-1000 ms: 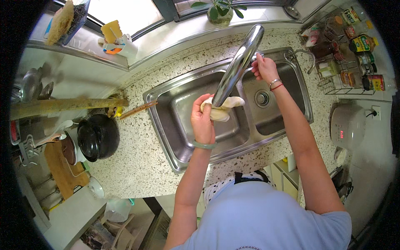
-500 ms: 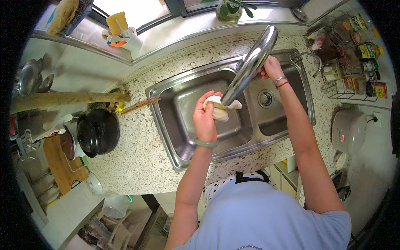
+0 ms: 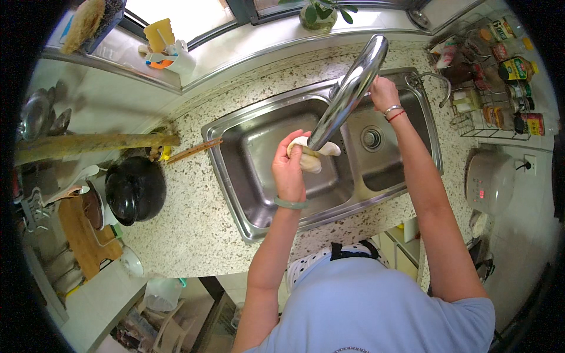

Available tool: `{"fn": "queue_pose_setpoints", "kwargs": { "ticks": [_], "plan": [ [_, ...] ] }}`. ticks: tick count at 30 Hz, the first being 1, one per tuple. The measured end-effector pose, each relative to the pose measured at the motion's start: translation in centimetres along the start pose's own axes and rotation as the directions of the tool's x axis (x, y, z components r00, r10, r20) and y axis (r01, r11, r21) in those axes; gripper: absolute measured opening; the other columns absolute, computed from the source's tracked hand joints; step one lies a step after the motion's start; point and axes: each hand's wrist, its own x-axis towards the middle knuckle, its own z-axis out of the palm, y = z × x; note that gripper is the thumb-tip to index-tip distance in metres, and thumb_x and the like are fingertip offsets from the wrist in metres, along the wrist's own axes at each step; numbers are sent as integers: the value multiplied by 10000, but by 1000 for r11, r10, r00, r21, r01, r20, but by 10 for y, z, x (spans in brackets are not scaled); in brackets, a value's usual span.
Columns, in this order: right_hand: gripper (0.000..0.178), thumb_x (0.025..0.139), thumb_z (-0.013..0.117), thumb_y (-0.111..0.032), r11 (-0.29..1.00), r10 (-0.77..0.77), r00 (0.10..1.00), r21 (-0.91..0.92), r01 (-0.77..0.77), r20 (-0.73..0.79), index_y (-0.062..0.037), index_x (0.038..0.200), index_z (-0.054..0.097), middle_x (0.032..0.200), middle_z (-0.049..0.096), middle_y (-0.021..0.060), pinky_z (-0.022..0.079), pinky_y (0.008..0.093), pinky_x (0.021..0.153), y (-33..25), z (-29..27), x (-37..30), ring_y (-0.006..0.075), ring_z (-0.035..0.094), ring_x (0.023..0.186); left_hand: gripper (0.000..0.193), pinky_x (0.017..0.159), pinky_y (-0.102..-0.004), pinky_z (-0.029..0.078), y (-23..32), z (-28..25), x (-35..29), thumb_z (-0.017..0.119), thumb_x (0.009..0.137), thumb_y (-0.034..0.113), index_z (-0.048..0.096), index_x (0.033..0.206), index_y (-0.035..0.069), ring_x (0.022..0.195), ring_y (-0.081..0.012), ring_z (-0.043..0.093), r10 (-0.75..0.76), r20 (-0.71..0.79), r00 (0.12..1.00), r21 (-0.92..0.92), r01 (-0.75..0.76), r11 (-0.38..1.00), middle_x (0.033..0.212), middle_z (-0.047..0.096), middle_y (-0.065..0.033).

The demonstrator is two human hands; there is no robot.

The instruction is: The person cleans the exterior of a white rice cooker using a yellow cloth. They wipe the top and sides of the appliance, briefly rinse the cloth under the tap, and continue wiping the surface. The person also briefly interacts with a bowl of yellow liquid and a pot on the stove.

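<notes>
My left hand (image 3: 288, 167) is closed around some pale, cream-coloured pieces of food (image 3: 312, 162) with curved, smooth surfaces, whose kind I cannot make out. They are directly below the spout of the chrome faucet (image 3: 348, 94), over the larger basin of the steel sink (image 3: 279, 126). Behind the faucet neck, my right hand (image 3: 384, 94) has its fingers curled at the faucet's handle, which is mostly hidden. No stream of water can be made out.
A pair of chopsticks (image 3: 194, 150) rests across the sink's left rim, near a black pot (image 3: 138, 189). To the right stand a wire rack of jars (image 3: 491, 138) and a rice cooker (image 3: 490, 182). A plant vase (image 3: 318, 19) is on the sill.
My right hand has shifted slightly upward at the faucet handle. The left hand stays under the spout with the pale pieces; the whole view has shifted a little.
</notes>
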Motion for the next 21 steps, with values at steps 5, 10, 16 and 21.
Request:
{"fn": "queue_pose_setpoints", "kwargs": {
  "ticks": [5, 10, 16, 21],
  "plan": [
    [469, 972, 325, -268, 999, -51, 998, -5, 51, -31, 33, 757, 612, 776, 617, 276, 476, 529, 729, 7, 3, 1, 448, 603, 756, 258, 781, -297, 533, -5, -2, 2, 531, 940, 90, 529, 1186, 11, 919, -171, 637, 55, 13, 998, -6, -55, 998, 1041, 643, -104],
    [428, 952, 447, -347, 956, -69, 997, 283, 74, -28, -13, 760, 634, 699, 627, 209, 487, 444, 599, -25, -10, -46, 383, 613, 653, 208, 733, -215, 466, -7, -2, 2, 501, 948, 82, 585, 1129, 24, 844, -77, 568, 102, -48, 994, 136, -95, 986, 1014, 643, -59],
    [226, 869, 625, -230, 665, -459, 884, 695, 275, 89, -34, 972, 670, 987, 653, 84, 456, 325, 829, -73, 23, -135, 203, 593, 916, 186, 686, -199, 436, -13, 0, 11, 515, 939, 94, 616, 1083, 33, 794, -50, 534, 126, -59, 990, 259, -107, 960, 918, 614, -2],
    [198, 871, 623, -205, 691, -206, 963, 722, 15, 177, -34, 966, 652, 874, 654, 78, 485, 282, 659, -81, 20, -136, 182, 613, 730, 212, 660, -201, 427, -12, -10, 12, 507, 957, 184, 618, 1060, 35, 765, -50, 529, 91, -44, 995, 174, -82, 981, 877, 603, 11]
  ]
}}
